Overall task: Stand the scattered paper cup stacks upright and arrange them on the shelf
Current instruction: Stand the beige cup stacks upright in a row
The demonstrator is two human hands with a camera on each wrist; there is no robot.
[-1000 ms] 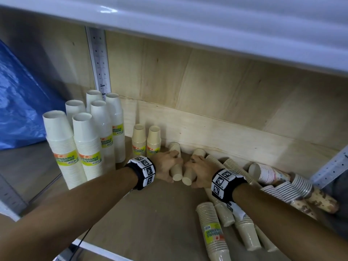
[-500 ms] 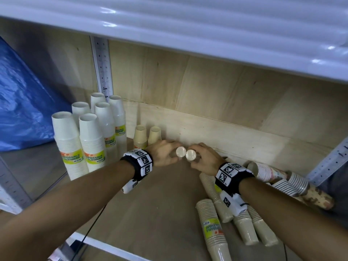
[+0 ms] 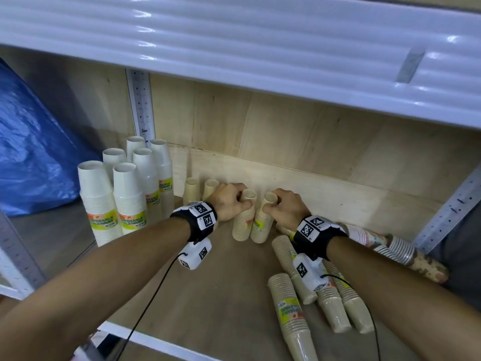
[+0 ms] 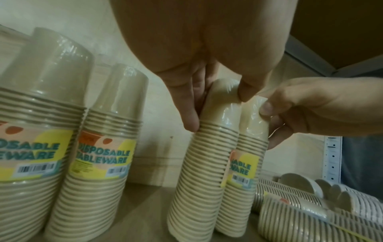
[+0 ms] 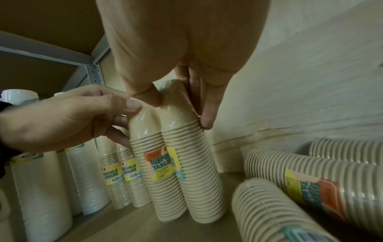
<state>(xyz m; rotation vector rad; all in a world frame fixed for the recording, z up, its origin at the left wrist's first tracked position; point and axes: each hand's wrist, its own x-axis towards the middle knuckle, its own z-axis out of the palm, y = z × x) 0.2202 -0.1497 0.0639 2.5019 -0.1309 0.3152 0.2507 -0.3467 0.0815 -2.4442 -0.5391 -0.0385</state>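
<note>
Since a second earlier, we had swung the two tan stacks up from lying on the shelf [image 3: 213, 295] to standing on their wide ends, side by side and touching, near the back board. Our left hand [image 3: 229, 201] had its grip curled round the top of the left tan stack [image 3: 243, 220], thumb on one side and fingers on the other, as the left wrist view showed. Our right hand [image 3: 286, 207] pinched the top of the right tan stack [image 3: 261, 225] in the same way. Both stacks leaned slightly, so we judged them not yet settled or released.

As for progress, six white stacks [image 3: 130, 199] already stood in a group at the left end of the shelf, and two tan stacks [image 3: 200, 188] stood just behind our left hand. With the pair in hand that made four tan stacks upright.

Still lying down were four tan stacks [image 3: 294, 313] on the shelf under our right forearm, and several patterned stacks [image 3: 390, 246] against the right post. We judged the job a little past halfway: the held pair needed nudging into line with the standing tan ones, then the fallen ones lifting.
</note>
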